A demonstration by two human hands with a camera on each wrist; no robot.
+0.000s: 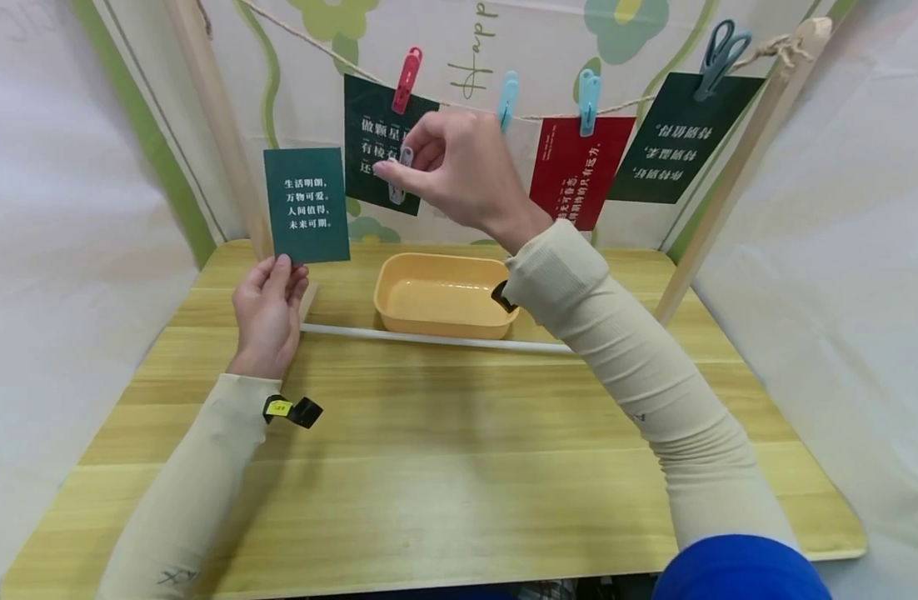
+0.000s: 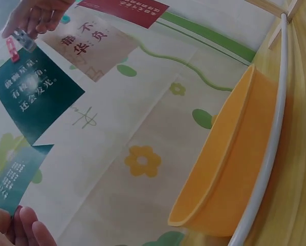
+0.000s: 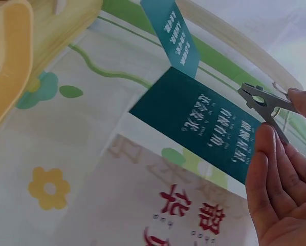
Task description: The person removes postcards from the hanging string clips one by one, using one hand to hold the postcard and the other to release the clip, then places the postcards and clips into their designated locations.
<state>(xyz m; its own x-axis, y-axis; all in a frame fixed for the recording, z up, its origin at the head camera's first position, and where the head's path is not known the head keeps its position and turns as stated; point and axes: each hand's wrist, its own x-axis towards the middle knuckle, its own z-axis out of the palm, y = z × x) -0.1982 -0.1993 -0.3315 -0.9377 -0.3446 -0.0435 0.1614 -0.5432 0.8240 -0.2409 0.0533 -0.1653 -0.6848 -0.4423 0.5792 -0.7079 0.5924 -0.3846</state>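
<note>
My left hand (image 1: pixel 270 312) pinches a teal card (image 1: pixel 306 204) with white writing by its bottom edge, holding it upright near the left post. Between the thumb and fingers of my right hand (image 1: pixel 459 167) is a pale grey clothespin (image 3: pixel 265 102). Its nose points away from the fingertips in the right wrist view. Behind this hand, a dark green card (image 1: pixel 369 142) hangs from a string under a red clothespin (image 1: pixel 406 81). A pale card with red writing (image 3: pixel 168 195) hangs beside it; in the head view my right hand covers it.
Farther right, a red card (image 1: pixel 582 171) and another dark green card (image 1: pixel 684 137) hang from the string (image 1: pixel 309 37). Wooden posts (image 1: pixel 744 175) hold the string at both sides. Below stands a yellow basin (image 1: pixel 447 321) on the wooden table (image 1: pixel 429 467), behind a white rod (image 1: pixel 429 338).
</note>
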